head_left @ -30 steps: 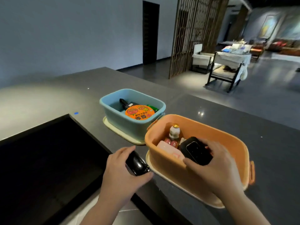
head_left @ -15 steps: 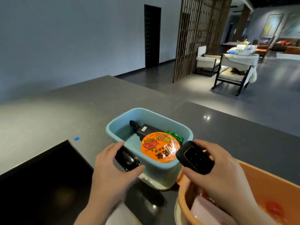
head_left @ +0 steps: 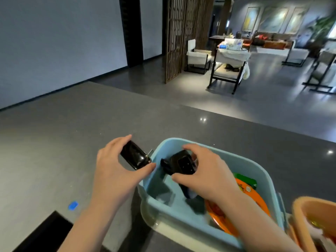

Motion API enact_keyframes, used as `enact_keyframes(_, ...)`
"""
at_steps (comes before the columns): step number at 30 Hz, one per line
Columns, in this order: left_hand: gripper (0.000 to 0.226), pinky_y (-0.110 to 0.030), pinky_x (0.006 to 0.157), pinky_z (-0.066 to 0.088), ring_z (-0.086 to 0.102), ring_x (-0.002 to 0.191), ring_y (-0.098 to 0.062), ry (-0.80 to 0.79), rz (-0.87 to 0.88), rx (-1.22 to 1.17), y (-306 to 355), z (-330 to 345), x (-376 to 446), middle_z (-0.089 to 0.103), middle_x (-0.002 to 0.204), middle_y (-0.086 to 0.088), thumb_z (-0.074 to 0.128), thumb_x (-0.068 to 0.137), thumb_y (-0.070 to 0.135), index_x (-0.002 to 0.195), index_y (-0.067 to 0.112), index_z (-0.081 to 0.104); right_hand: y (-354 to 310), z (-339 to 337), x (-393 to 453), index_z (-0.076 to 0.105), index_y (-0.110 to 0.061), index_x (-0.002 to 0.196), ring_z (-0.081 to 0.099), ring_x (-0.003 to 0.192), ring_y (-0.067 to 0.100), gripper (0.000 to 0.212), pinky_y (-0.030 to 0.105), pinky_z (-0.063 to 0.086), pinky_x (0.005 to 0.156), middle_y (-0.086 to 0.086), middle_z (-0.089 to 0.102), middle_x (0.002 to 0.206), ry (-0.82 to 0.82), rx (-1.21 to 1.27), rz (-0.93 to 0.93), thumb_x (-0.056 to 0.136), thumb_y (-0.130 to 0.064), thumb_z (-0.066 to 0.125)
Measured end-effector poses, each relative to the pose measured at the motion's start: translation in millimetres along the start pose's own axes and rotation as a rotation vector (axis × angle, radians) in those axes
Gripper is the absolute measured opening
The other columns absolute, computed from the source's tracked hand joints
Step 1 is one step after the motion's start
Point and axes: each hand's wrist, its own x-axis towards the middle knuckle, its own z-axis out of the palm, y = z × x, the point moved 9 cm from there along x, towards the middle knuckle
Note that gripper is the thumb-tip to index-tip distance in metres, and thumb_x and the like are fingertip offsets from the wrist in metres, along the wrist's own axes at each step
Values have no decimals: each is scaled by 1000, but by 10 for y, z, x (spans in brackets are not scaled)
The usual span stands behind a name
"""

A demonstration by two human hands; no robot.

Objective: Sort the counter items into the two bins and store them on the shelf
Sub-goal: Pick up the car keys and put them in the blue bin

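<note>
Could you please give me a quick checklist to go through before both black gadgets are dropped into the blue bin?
1. Right hand over the blue bin: ok.
2. Right grip on the black remote: ok.
3. Left hand over the bin: not ok, it is beside the rim.
4. Left grip on the glossy black gadget: ok.
5. Free floor space in the bin: ok.
6. Orange bin out of the way: ok.

- The counter bears two bins: one bin near centre, the other bin just right of it.
- A round-lidded tub lies inside the centre bin, right part.
- A tape mark lies left, near a sunken panel.
</note>
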Motion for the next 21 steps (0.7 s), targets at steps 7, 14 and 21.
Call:
enact_keyframes(7,83,-9,90,29,33,118,9,-186,71,-35,-201,277,292,38,117,45,83,48,54,125,45,51,182,780,215,44,-24,97,58,83,22,63,31,43,64,-4,58,90,-235,-267,250,54,-65,67)
enact_keyframes(14,83,7,89,20,26,118,18,-312,123,-74,-189,491,380,39,120,42,81,50,53,127,43,51,-36,1164,440,48,-14,116,56,101,26,66,32,38,69,3,56,100,-333,-452,216,67,-53,70)
enact_keyframes(21,84,8,90,17,31,119,12,-391,166,-99,-113,598,404,41,121,37,85,50,45,127,41,52,50,984,399,45,-12,120,58,108,31,45,35,39,72,8,59,115,-290,-489,244,86,-38,59)
